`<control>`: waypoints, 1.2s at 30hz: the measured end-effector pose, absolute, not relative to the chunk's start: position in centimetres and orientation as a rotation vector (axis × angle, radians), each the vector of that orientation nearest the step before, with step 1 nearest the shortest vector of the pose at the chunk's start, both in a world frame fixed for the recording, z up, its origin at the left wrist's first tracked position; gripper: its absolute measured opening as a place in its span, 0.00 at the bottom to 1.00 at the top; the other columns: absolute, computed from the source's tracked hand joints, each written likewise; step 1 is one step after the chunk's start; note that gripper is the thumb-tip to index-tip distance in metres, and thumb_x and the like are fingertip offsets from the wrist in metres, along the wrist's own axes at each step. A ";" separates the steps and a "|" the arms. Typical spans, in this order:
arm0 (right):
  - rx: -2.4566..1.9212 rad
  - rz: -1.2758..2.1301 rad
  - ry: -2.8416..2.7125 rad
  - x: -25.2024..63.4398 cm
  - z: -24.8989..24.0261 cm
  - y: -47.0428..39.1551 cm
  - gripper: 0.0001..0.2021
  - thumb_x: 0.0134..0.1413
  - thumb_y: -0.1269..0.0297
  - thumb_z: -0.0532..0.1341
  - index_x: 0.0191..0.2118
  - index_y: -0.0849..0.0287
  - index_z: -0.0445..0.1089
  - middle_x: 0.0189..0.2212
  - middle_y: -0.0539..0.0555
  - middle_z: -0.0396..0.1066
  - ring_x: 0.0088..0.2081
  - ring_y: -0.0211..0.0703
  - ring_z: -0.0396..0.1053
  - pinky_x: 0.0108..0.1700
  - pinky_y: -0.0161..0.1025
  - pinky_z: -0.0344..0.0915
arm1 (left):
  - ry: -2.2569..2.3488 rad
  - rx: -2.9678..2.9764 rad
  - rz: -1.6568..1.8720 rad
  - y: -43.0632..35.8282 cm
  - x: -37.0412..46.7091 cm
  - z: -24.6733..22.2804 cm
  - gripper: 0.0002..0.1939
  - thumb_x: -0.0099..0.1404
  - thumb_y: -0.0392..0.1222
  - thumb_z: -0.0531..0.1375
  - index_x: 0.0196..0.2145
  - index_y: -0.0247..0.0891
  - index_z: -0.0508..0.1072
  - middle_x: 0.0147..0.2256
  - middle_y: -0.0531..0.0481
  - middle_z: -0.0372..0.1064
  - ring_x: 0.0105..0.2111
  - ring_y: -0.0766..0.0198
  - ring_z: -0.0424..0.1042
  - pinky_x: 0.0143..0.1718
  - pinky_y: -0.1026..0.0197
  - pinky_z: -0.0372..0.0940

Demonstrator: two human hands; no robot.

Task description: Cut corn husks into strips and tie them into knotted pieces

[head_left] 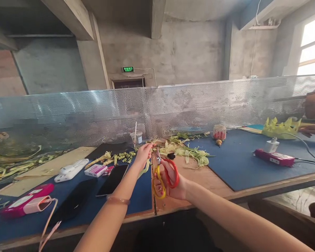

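My right hand (175, 185) is closed around a pair of scissors (159, 159) with one red and one yellow handle loop. The scissor blades point up and away, close beside the fingers of my left hand (144, 154). That hand pinches some thin pale strands (154, 141), too fine to make out well. Just beyond lie pale green and yellow husk-like strips (189, 150), spread over the wooden board. A small black object (171, 155) rests among them. Left of my left hand is a cluster of small yellow-green knotted pieces (122, 158).
At left lie a phone (112, 180), a small purple-white box (96, 170), a white power strip (71, 170) and a pink one (26, 204). A plastic cup (136, 138) and a jar (219, 132) stand near the mesh partition (173, 108). Another person's hand (313, 130) touches a yellow-green crown-like piece (280, 127).
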State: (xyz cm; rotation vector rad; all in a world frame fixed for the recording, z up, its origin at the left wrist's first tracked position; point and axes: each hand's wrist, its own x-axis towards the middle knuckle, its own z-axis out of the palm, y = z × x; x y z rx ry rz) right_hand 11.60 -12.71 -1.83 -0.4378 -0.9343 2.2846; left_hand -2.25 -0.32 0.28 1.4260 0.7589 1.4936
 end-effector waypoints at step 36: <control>-0.385 2.020 -0.870 8.3 -2.7 -11.5 0.26 0.49 0.37 0.48 0.26 0.59 0.58 0.15 0.45 0.55 0.15 0.32 0.53 0.19 0.31 0.52 | 0.658 1.412 1.533 -1.0 -1.4 0.5 0.17 0.52 0.52 0.61 0.34 0.36 0.71 0.29 0.53 0.64 0.12 0.81 0.48 0.12 0.72 0.41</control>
